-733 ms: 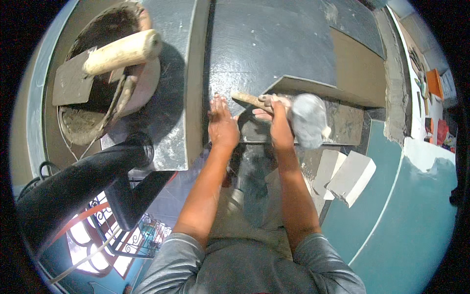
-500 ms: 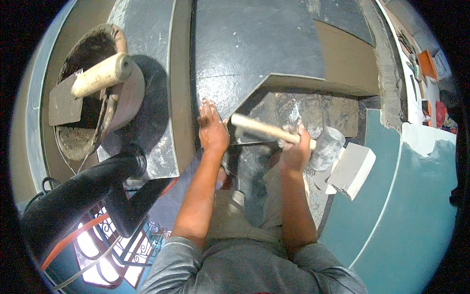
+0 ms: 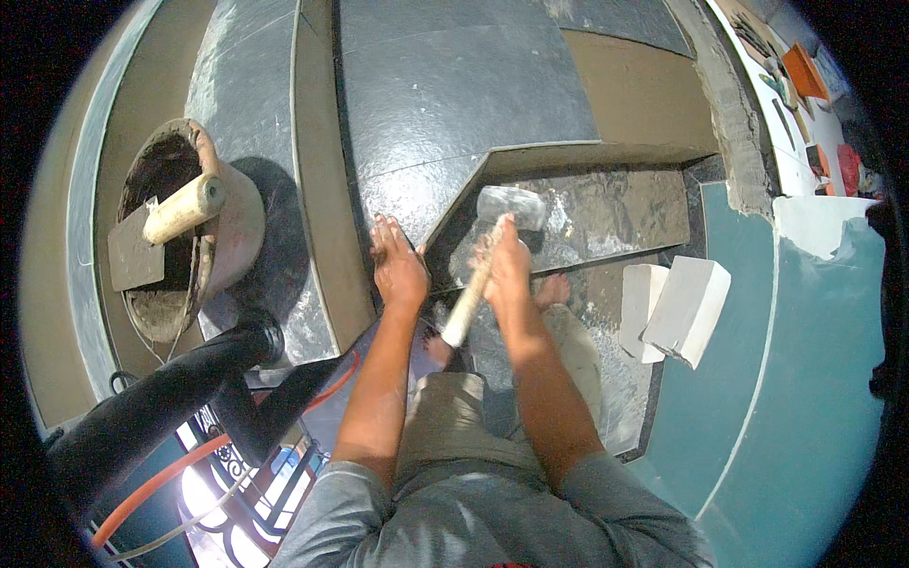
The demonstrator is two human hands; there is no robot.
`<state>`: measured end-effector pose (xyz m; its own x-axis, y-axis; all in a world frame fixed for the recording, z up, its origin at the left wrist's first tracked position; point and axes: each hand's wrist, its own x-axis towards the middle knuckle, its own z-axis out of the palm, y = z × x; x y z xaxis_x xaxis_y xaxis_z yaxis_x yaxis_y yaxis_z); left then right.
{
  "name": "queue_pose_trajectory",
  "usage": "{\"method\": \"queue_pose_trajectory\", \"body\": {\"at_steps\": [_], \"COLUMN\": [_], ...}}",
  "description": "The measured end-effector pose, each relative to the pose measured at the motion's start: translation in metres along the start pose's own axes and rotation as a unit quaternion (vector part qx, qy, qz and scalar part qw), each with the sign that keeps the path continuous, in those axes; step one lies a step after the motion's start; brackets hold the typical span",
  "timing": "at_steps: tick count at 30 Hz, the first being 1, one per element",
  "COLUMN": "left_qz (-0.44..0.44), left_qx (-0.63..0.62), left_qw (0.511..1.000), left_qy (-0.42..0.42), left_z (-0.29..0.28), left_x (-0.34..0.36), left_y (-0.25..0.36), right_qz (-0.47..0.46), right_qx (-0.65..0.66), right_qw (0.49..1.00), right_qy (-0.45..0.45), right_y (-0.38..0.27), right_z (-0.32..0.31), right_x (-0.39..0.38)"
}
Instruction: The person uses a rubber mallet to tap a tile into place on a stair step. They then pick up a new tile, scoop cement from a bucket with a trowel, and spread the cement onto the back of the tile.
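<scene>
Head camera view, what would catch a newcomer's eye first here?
Probably the right hand at centre, gripping a wooden-handled mallet over a dark stone tile, while the left hand presses flat on the tile's edge. Next, the mortar-caked bucket at left with a wooden-handled float lying across it, and pale blocks stacked at right.

Right hand (image 3: 507, 265) at centre grips wooden handle of mallet (image 3: 492, 241); pale head at 12 o'clock of hand, over dark stone tile (image 3: 587, 218), contact unclear. Left hand (image 3: 398, 265) at 9 o'clock of right, flat on large slate slab (image 3: 445, 104). Mortar bucket (image 3: 189, 237) with trowel (image 3: 161, 237) far at 9 o'clock. Two white blocks (image 3: 677, 303) at 3 o'clock. Bare foot (image 3: 552, 289) just beside right wrist.
</scene>
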<state>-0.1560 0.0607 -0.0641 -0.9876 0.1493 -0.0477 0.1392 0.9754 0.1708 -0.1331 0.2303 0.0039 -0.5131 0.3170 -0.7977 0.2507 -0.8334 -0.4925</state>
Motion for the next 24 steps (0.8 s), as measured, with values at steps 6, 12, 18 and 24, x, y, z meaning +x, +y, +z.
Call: {"method": "queue_pose_trajectory", "body": {"at_steps": [6,12,18,24], "left_qz": [-0.006,-0.017,-0.047,-0.031], "left_qx": [-0.037,-0.074,-0.083,-0.05], "left_qw": [0.999,0.996,0.994,0.998], "left_qy": [-0.01,-0.038,-0.05,-0.036], "left_z": [-0.002,-0.009,-0.008,-0.007], "left_x": [0.002,0.002,0.002,0.003], "left_y": [0.002,0.006,0.007,0.005], "right_qz": [0.054,0.025,0.015,-0.282], "right_qx": [0.1,0.084,0.035,-0.366], "right_qw": [0.993,0.996,0.999,0.887], "right_qy": [-0.002,0.026,0.006,0.023], "right_y": [0.019,0.023,0.017,0.007], "right_z": [0.053,0.057,0.048,0.026], "right_x": [0.014,0.011,0.018,0.009]}}
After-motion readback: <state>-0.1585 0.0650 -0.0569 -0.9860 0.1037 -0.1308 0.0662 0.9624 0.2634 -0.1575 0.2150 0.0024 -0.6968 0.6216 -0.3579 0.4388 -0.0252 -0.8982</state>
